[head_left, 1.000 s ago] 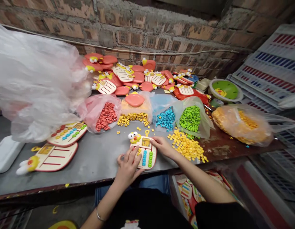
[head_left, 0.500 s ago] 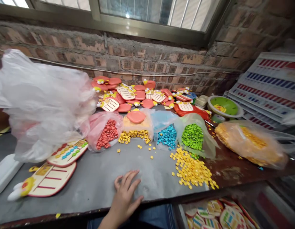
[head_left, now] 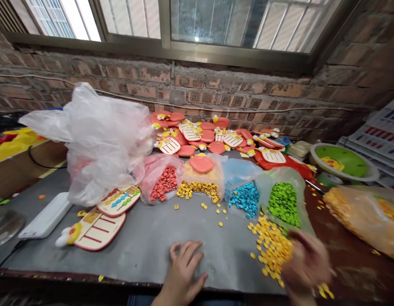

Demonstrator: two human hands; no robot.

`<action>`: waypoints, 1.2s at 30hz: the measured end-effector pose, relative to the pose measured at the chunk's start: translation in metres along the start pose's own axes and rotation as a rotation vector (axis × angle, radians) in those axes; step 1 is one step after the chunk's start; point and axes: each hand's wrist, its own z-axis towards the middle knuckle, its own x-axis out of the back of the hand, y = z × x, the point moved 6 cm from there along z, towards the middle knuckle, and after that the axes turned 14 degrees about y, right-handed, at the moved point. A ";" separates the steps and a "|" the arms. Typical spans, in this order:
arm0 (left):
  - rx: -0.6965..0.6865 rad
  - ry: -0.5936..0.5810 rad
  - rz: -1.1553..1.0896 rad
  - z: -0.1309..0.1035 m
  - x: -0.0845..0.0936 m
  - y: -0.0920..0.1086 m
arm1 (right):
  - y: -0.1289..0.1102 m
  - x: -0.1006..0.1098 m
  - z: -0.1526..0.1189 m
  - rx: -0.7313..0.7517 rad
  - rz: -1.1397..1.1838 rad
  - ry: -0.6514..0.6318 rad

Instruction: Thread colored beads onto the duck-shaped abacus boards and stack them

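My left hand rests on the grey mat at the front, fingers apart and nothing in it. To the right, my right hand hovers at the edge of a heap of small yellow pieces; motion blurs its fingers, and I cannot make out whether they hold any. Beyond the hands, open bags spill small red pieces, gold pieces, blue pieces and green pieces. A slotted board with a yellow-and-white animal head lies at left, partly under a board with coloured pieces.
Crumpled clear plastic bags stand at back left, near a white power bank. Red-backed boards pile up along the brick wall. A green-and-white basin and a bag of yellow pieces sit at right.
My right hand has come into view at the yellow heap. My left hand stays spread on the mat. The view has shifted left, so everything appears further right.
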 end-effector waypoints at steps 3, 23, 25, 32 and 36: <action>0.023 -0.029 -0.013 -0.002 -0.004 0.000 | -0.027 -0.131 0.017 0.236 0.106 -0.434; 0.018 -0.039 -0.022 0.012 0.012 0.005 | -0.013 -0.257 0.009 0.046 -0.376 -0.686; 0.052 0.018 -0.001 0.011 0.015 0.003 | -0.030 -0.198 0.003 0.011 -0.216 -0.442; 0.195 0.112 0.065 0.002 0.019 -0.010 | -0.012 -0.068 -0.122 -0.569 0.023 -0.509; 0.263 -0.016 0.068 0.004 0.012 -0.016 | 0.004 -0.058 -0.144 -0.463 -0.100 -0.671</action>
